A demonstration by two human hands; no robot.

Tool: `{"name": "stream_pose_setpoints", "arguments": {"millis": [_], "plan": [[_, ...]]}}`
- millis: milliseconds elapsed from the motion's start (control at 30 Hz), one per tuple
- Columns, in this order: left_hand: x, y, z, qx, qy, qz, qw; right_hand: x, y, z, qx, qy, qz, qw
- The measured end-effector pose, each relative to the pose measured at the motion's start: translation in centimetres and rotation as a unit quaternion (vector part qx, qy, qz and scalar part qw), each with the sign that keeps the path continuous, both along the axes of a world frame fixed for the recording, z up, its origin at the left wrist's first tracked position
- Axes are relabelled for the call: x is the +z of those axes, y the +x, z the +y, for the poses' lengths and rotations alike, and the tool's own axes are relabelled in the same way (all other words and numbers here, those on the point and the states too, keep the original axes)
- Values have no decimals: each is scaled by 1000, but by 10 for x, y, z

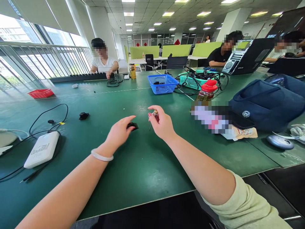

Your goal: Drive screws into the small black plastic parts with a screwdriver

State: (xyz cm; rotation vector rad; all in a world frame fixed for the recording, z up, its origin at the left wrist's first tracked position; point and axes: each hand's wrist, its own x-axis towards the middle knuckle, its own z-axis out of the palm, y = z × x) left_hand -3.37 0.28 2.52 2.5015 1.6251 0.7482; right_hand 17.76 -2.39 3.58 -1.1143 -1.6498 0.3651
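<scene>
My left hand (pixel 120 132), with a pale bangle at the wrist, is closed on a small black part (pixel 133 126) just over the table. Its fingers cover most of that part, so I cannot make out its exact kind. To the right, my right hand (pixel 162 124) grips a small screwdriver (pixel 155 112). The handle's rounded end shows above the thumb, and a thin metal shaft points down beside the palm. A gap separates the screwdriver from the black part. Another small black piece (pixel 83 115) lies on the green table (pixel 143 178) to the left.
On the left sit a white power box (pixel 42 149) with black cables and a red tray (pixel 41 93). Ahead are a blue basket (pixel 163 86) and a green basket (pixel 190 81) of cables. A red-lidded bottle (pixel 207 89), navy bag (pixel 264 105) and mouse (pixel 280 142) stand right. Other people sit across.
</scene>
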Motion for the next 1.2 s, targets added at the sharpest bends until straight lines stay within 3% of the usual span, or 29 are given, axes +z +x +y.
{"name": "stream_pose_setpoints", "arguments": {"millis": [167,533,733,1000,1200], "plan": [[-16,23,3,-59,-48,-40,996,0,-2,-4,23,45,62,997],[-31,18,10,-58,-105,-136,983,-8,-4,1,104,20,53,993],[-30,19,10,-86,-132,-171,973,-6,-5,0,107,22,34,993],[-30,20,10,-83,-97,-121,985,-6,-6,0,107,28,27,994],[-29,18,11,-85,-118,-105,984,-4,-6,-1,108,16,-1,994]]}}
